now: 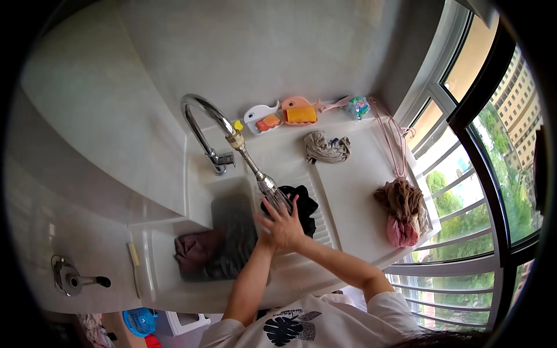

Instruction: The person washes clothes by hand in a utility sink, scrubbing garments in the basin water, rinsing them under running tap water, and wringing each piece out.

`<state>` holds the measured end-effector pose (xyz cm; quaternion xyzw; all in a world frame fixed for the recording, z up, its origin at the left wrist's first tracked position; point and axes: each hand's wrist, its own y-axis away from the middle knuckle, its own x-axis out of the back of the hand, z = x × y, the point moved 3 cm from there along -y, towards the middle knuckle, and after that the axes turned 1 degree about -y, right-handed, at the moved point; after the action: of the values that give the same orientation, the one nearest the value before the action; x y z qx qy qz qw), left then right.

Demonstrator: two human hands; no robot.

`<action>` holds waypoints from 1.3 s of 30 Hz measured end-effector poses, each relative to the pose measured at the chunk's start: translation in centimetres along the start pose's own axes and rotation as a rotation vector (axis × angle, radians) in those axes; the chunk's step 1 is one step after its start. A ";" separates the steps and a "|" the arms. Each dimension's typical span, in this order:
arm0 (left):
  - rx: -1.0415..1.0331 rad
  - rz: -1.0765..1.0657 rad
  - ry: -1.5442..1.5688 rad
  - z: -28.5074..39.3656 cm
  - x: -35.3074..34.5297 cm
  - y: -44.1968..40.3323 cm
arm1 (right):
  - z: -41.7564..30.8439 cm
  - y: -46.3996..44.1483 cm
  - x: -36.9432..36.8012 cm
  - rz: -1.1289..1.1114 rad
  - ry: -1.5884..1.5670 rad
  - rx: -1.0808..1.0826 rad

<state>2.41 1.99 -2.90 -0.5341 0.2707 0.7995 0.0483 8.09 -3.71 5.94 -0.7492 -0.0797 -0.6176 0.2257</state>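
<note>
My right hand point(285, 228) is open under the running water, its fingers spread and pointing toward the tap. My left hand point(265, 238) meets it from the left and is partly covered by it, so its fingers cannot be made out clearly. Water streams from the chrome tap's point(269, 184) spray head onto both hands. Beneath and beside them, a black cloth point(304, 201) lies bunched on the ribbed washboard point(326, 229) of the sink. To the left, the basin holds cloudy water with a dark maroon garment point(199, 249) and a darker cloth point(232, 258) soaking in it.
A wrung beige cloth point(326, 147) and brown and pink bundles point(401, 211) lie on the right counter. Along the back ledge sit two soap dishes point(255, 114), a pink brush point(335, 105), a plastic packet point(357, 107) and pink hangers point(393, 133). A brush point(134, 255) rests at left.
</note>
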 end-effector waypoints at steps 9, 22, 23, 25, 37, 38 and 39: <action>0.026 -0.044 0.080 0.1 -1.6 2.9 | 1.0 -1.3 -1.6 0.100 -0.098 -0.118; -0.220 -0.191 -0.065 -3.6 9.7 -2.2 | -1.0 1.2 -2.2 0.131 -0.047 -0.057; -0.148 -0.320 -0.224 -2.0 5.9 0.0 | -0.3 1.0 -2.5 0.085 -0.061 -0.053; -0.024 -0.151 -0.090 -0.7 2.0 0.5 | 2.6 -0.7 -2.5 -0.042 -0.158 -0.136; 0.095 -0.332 0.115 0.2 0.3 1.3 | 6.1 2.4 -0.3 0.103 -0.680 -0.088; 0.093 -0.235 -0.072 0.1 1.6 0.5 | 8.6 2.8 -0.8 0.172 -0.848 -0.203; 0.141 -0.119 -0.138 0.2 0.8 0.9 | 10.5 3.2 0.3 0.174 -0.637 -0.418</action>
<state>1.60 1.19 -3.17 -0.4881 0.2901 0.8090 0.1519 18.74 -2.02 4.05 -0.9372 0.0457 -0.3355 0.0837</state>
